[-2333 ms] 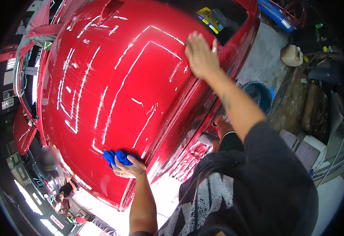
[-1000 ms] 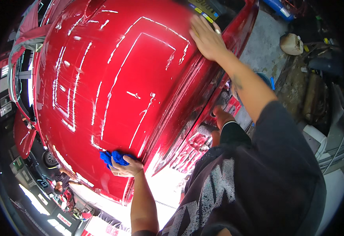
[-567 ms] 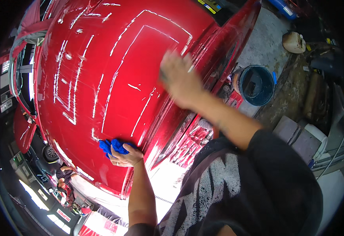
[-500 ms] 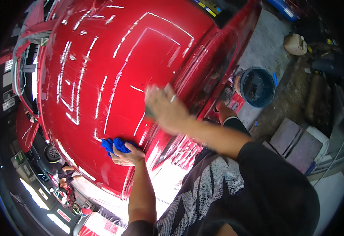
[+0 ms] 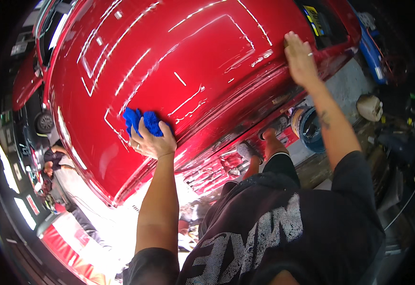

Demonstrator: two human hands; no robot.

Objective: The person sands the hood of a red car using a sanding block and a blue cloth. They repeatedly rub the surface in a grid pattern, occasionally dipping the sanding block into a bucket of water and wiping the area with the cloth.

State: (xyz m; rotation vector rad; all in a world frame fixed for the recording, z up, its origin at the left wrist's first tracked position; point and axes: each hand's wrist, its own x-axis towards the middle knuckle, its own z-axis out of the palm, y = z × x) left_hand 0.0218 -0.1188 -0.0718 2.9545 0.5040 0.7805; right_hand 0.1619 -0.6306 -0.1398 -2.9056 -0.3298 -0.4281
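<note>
A glossy red car panel spreads in front of me, streaked with white light reflections. On its near left part, my left hand is closed over a crumpled blue microfiber cloth, which rests against the paint. My right arm reaches far out to the right. There my right hand presses on the panel beside a dark window, fingers long and close together. A dark greenish flat piece showed under this palm a moment ago; now the hand hides it.
Below the panel's edge, at right, stands a dark blue bucket. Beyond it are a whitish jug and a blue object. My shoe shows beneath the car's side. Another person crouches far left, near a dark car.
My right hand has swept from the panel's near middle out to the far right, by the window. The left hand stays on the blue cloth. My view has shifted and turned.
</note>
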